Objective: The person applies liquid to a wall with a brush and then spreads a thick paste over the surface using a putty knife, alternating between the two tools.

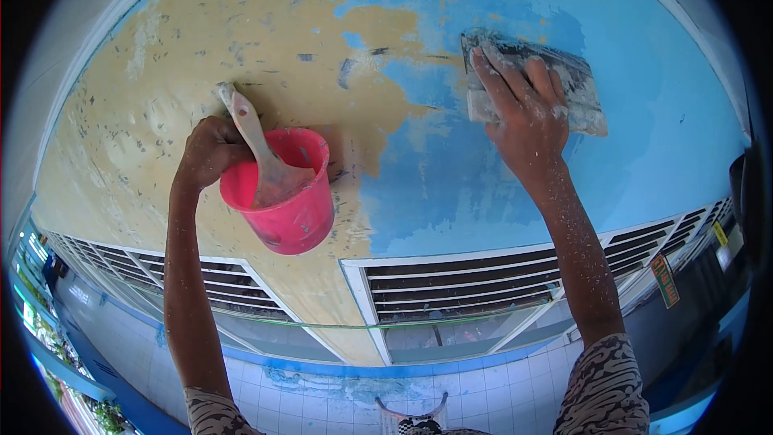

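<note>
My left hand (pixel 211 151) is closed on the rim of a pink plastic bucket (pixel 294 221), which is held up in front of the wall and tilted toward me. A wide paintbrush (pixel 256 133) stands in the bucket, its pale, paint-stained handle leaning up past my fingers; what lies at the bottom is hidden. Against the blue wall, my right hand (pixel 530 121) presses a flat rectangular scraper (pixel 584 97), dark and smeared with whitish residue. My fingers spread over its face, and the thumb side is out of sight. Pale specks cover my right forearm.
The wall (pixel 483 185) is tan on the left and blue on the right, with a ragged, patchy border. Below run white-framed louvred windows (pixel 459 286). A thin green line (pixel 338 325) crosses in front of them. White floor tiles (pixel 499 395) lie far below.
</note>
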Available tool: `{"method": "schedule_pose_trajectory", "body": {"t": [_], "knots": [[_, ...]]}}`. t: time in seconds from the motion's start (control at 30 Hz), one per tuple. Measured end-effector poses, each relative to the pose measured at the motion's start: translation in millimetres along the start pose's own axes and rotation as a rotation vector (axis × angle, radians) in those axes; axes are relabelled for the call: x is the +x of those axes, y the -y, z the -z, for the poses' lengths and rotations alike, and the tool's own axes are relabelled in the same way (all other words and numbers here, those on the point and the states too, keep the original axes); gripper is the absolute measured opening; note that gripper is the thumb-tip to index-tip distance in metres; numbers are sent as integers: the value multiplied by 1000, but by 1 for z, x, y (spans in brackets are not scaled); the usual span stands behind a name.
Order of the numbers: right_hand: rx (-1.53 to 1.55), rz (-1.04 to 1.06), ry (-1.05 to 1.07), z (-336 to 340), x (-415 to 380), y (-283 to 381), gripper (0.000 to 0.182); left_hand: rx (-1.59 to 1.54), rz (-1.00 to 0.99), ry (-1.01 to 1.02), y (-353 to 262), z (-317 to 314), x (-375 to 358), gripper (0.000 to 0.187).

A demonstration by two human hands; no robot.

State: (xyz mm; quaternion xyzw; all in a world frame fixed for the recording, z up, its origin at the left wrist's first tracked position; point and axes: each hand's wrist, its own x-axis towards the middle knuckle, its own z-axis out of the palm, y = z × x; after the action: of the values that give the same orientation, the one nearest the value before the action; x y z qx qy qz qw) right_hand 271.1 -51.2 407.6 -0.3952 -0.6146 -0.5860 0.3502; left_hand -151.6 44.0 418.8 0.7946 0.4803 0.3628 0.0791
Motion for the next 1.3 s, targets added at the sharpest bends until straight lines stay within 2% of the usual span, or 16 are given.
{"method": "schedule_pose_trajectory", "body": {"t": [0.1, 0.2, 0.3, 0.4, 0.5, 0.63, 0.7, 0.8, 0.93, 1.0, 1.2, 1.27, 1.3], "knots": [[-29, 27, 26, 3, -20, 6, 47, 59, 10, -20, -10, 3, -3, 24], [-47, 53, -81, -9, 9, 4, 42, 85, -2, -33, -7, 2, -2, 24], [-24, 49, -93, -11, 24, 6, 36, 43, 3, -15, -5, 0, -2, 24], [-55, 65, -13, -1, -5, 17, 35, 101, 37, -22, -14, 3, -4, 25], [-77, 60, -84, -8, 4, 19, 34, 136, 33, -29, -13, 3, -5, 25], [-53, 62, -69, -8, 12, 19, 35, 52, 17, -1, -8, 1, -2, 25], [-85, 89, -13, -4, -1, 21, 38, 115, 44, -12, -15, 1, -3, 25], [-67, 59, -108, -15, 18, 24, 37, 127, 40, -24, -13, 2, -4, 26], [-30, 44, -93, -10, 19, 28, 36, 117, 26, 1, -9, 3, -3, 26], [-50, 58, -3, -3, 2, 35, 37, 133, 35, -18, -13, 3, -3, 26], [-43, 48, -97, -15, 35, 35, 33, 142, 30, 13, -13, 3, -1, 24], [-38, 58, -82, -13, 20, 37, 34, 121, 43, 6, -12, 3, -3, 24], [-45, 60, -28, -10, 9, 42, 49, 145, 43, -4, -15, 2, -3, 24]]}}
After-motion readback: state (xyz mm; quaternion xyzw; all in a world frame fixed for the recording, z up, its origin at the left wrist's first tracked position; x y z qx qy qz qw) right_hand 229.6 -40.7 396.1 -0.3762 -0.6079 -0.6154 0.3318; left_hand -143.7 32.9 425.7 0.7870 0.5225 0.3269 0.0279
